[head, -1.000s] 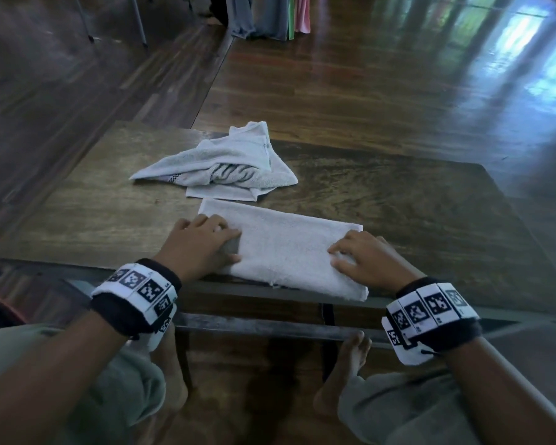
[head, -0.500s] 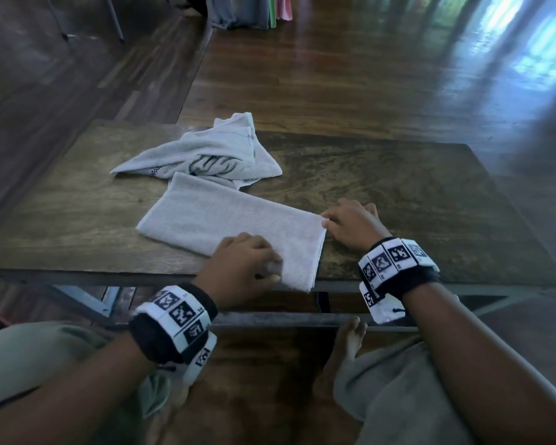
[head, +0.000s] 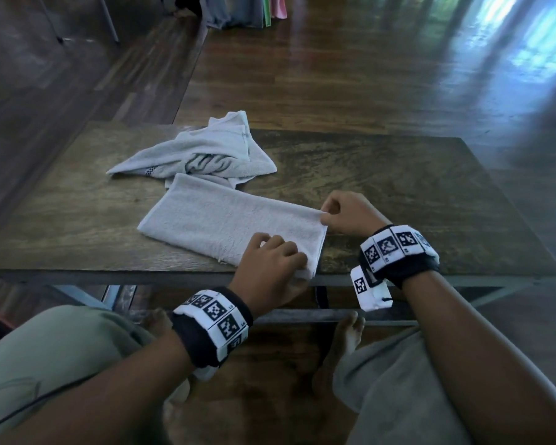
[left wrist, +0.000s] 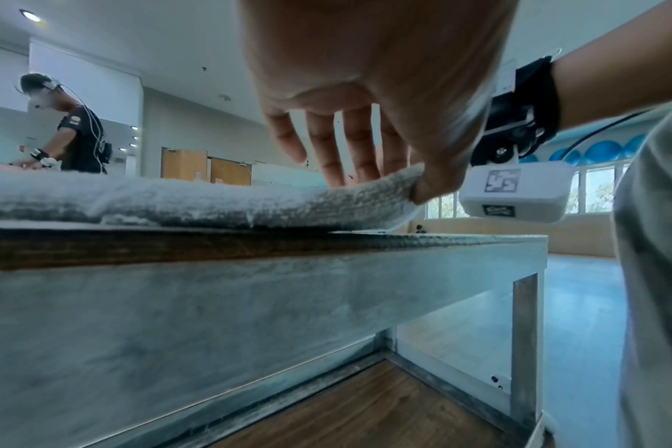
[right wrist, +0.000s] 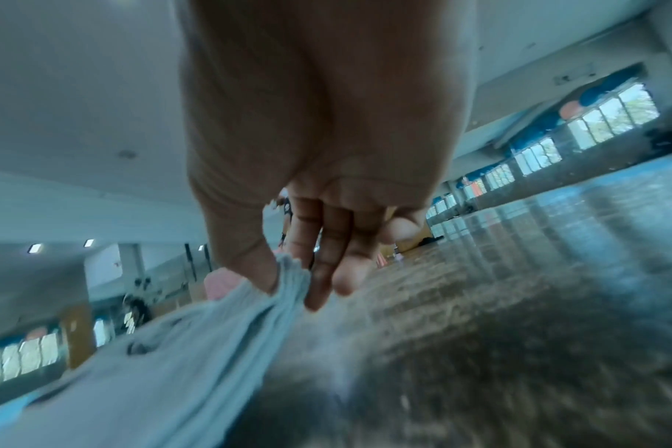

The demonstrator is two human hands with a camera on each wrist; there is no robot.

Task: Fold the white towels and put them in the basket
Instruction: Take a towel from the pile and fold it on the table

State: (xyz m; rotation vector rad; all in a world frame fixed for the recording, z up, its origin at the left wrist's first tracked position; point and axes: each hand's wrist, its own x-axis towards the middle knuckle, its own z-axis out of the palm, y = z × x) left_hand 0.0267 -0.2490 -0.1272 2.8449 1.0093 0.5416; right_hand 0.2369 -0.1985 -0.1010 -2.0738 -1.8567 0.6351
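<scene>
A folded white towel (head: 225, 223) lies slantwise on the dark wooden table (head: 398, 187), its right end near the front edge. My left hand (head: 270, 268) pinches that end's near corner between thumb and fingers; in the left wrist view the towel (left wrist: 181, 200) is held at my left hand (left wrist: 395, 178). My right hand (head: 347, 216) pinches the far corner of the same end, and the right wrist view shows the towel edge (right wrist: 288, 279) caught between thumb and fingers (right wrist: 327, 272). A second white towel (head: 206, 152) lies crumpled behind. No basket is in view.
The table's metal frame (left wrist: 250, 303) runs along the front edge above my knees and bare feet. Wooden floor surrounds the table. Coloured cloths (head: 247, 11) hang at the far back. Another person (left wrist: 73, 136) works in the distance at the left.
The towel has been swung round from lying along the front edge to a slant. My left hand moved from its left end to the right end's near corner; both hands now pinch that end.
</scene>
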